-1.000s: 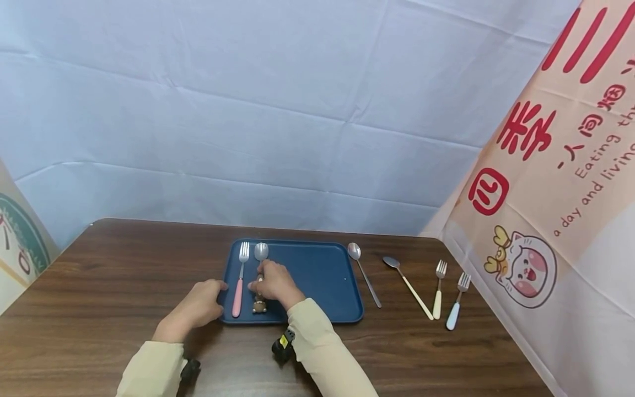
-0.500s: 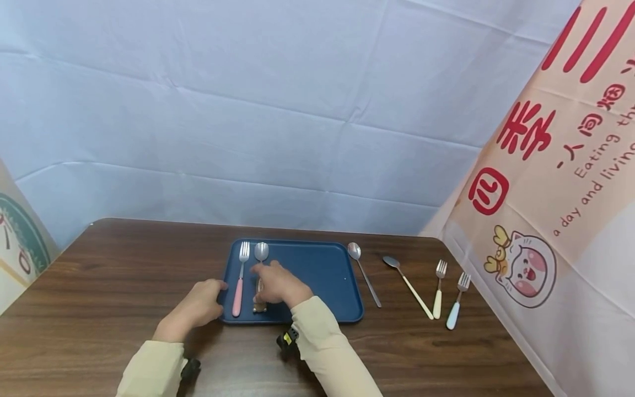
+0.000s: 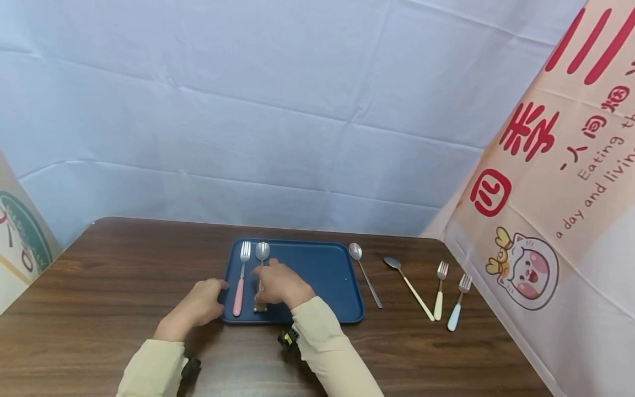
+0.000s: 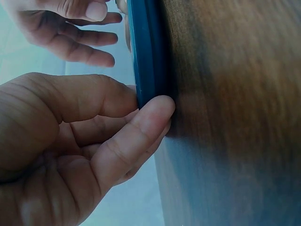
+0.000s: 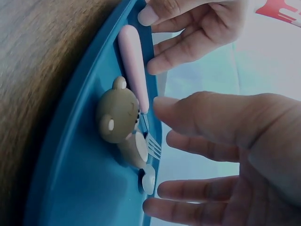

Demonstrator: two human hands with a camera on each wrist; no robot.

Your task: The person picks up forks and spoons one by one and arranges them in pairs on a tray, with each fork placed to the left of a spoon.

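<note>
A blue tray [image 3: 322, 275] lies on the brown table. A pink-handled fork [image 3: 240, 281] and a spoon [image 3: 262, 251] with a brown bear handle [image 5: 117, 115] lie side by side at its left end. My left hand [image 3: 213, 298] pinches the tray's left rim [image 4: 143, 61] between thumb and curled fingers. Just above the spoon's handle hovers my right hand [image 3: 270, 281], with its fingers [image 5: 188, 143] spread and holding nothing. The pink fork handle [image 5: 134, 66] lies beside the bear.
To the right of the tray lie a silver spoon [image 3: 364, 275], a cream-handled spoon [image 3: 409, 286], a cream-handled fork [image 3: 439, 289] and a light-blue-handled fork [image 3: 456, 303]. A printed banner [image 3: 555, 209] closes the right side, and a pale blue cloth hangs behind.
My right hand has let go of the bear spoon, which now lies on the tray, and has lifted slightly to the right. The left hand has kept its hold on the rim.
</note>
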